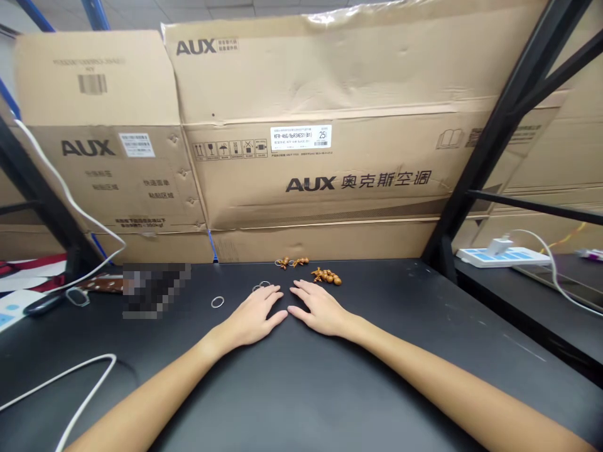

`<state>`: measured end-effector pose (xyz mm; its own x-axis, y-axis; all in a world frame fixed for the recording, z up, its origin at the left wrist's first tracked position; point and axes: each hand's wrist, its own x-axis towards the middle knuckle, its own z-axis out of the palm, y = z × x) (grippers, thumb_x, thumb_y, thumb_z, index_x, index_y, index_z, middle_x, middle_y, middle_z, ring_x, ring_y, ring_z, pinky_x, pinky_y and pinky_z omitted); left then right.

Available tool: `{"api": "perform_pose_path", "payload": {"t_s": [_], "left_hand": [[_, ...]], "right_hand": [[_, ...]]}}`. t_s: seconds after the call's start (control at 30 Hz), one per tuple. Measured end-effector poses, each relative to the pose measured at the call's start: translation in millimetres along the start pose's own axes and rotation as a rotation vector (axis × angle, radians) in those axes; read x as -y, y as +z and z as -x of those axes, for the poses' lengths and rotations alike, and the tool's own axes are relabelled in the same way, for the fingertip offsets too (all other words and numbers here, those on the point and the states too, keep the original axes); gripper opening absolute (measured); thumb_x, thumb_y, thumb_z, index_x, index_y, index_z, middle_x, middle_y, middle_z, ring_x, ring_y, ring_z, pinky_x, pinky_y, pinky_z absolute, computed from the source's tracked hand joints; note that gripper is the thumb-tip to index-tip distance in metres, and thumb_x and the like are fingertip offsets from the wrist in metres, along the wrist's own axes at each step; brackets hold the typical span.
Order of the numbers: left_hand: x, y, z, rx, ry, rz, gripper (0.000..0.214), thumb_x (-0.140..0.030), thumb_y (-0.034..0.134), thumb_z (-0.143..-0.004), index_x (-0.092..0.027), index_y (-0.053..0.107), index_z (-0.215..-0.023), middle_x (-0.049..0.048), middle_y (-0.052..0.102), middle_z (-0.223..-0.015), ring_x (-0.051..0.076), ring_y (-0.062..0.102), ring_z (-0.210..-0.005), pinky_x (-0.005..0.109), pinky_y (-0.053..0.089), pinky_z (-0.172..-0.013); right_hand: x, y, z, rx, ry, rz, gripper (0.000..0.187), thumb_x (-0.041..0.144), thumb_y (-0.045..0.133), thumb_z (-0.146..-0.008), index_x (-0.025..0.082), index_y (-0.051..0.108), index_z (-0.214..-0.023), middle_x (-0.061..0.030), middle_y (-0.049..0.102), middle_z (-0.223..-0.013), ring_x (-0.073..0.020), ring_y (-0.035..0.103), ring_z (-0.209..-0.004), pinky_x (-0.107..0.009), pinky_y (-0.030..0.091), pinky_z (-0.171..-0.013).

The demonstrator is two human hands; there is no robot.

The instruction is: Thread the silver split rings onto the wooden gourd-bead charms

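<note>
My left hand [254,315] lies flat on the black tabletop [301,395], its fingertips just short of a pair of small metal rings [260,286]. A third thin ring [217,302] lies further left, apart from the hand. My right hand [318,307] rests flat beside the left, holding nothing, with its fingertips almost meeting the left's. Beyond it sits a cluster of small carved brown-gold figures [326,276]. Two similar little pieces [284,263] lie near the far table edge, linked or touching; I cannot tell which.
Large AUX cardboard boxes [301,169] stand behind the table between black shelf uprights [499,138]. A white cable [70,383] lies at the near left. A pixelated blurred patch [155,290] covers something at the left. A white-and-blue power strip [503,256] sits on a lower right surface.
</note>
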<state>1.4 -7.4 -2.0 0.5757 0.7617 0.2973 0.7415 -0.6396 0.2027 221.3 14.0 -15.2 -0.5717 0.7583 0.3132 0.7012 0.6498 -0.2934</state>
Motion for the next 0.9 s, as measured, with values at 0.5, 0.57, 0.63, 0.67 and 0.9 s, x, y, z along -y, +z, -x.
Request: {"api": "perform_pose_path", "payload": {"t_s": [0.5, 0.57, 0.63, 0.67, 0.9], "left_hand": [[-4, 2.3, -2, -0.073, -0.026, 0.085, 0.039, -0.041, 0.044, -0.092, -0.018, 0.049, -0.124, 0.0127, 0.046, -0.137, 0.026, 0.048, -0.123, 0.04, 0.04, -0.103], [-6, -0.7, -2, -0.067, -0.007, 0.105, 0.037, -0.038, 0.044, -0.092, -0.018, 0.049, -0.124, 0.0127, 0.047, -0.136, 0.025, 0.049, -0.123, 0.04, 0.04, -0.103], [-7, -2.6, -2, -0.056, 0.001, 0.108, 0.034, -0.036, 0.045, -0.092, -0.018, 0.051, -0.121, 0.0124, 0.05, -0.133, 0.025, 0.051, -0.12, 0.04, 0.041, -0.102], [-8, -3.1, -2, -0.052, 0.007, 0.107, 0.032, -0.035, 0.045, -0.092, -0.018, 0.052, -0.119, 0.0117, 0.051, -0.132, 0.025, 0.052, -0.119, 0.04, 0.042, -0.101], [-7, -2.9, -4, -0.013, 0.08, 0.058, 0.031, -0.026, 0.041, -0.094, -0.024, 0.056, -0.12, 0.0063, 0.05, -0.133, 0.021, 0.051, -0.12, 0.037, 0.041, -0.103]], "right_hand": [[-2, 1, 2, -0.028, -0.041, 0.019, 0.051, 0.048, 0.041, -0.092, 0.021, 0.046, -0.135, -0.0136, 0.042, -0.142, -0.028, 0.037, -0.132, -0.047, 0.03, -0.108], [-1, 1, 2, -0.026, -0.043, 0.022, 0.049, 0.047, 0.041, -0.093, 0.021, 0.049, -0.133, -0.0138, 0.042, -0.141, -0.0283, 0.037, -0.131, -0.047, 0.03, -0.108], [-1, 1, 2, -0.025, -0.046, 0.02, 0.047, 0.046, 0.041, -0.093, 0.02, 0.052, -0.13, -0.0139, 0.043, -0.14, -0.0288, 0.037, -0.131, -0.048, 0.03, -0.108], [-1, 1, 2, -0.027, -0.048, 0.016, 0.047, 0.046, 0.041, -0.093, 0.019, 0.053, -0.129, -0.0139, 0.044, -0.14, -0.0291, 0.037, -0.131, -0.048, 0.031, -0.108], [-4, 4, 1, -0.089, -0.043, -0.029, 0.04, 0.04, 0.048, -0.09, 0.014, 0.057, -0.119, -0.0155, 0.053, -0.131, -0.0277, 0.045, -0.125, -0.045, 0.036, -0.105]]}}
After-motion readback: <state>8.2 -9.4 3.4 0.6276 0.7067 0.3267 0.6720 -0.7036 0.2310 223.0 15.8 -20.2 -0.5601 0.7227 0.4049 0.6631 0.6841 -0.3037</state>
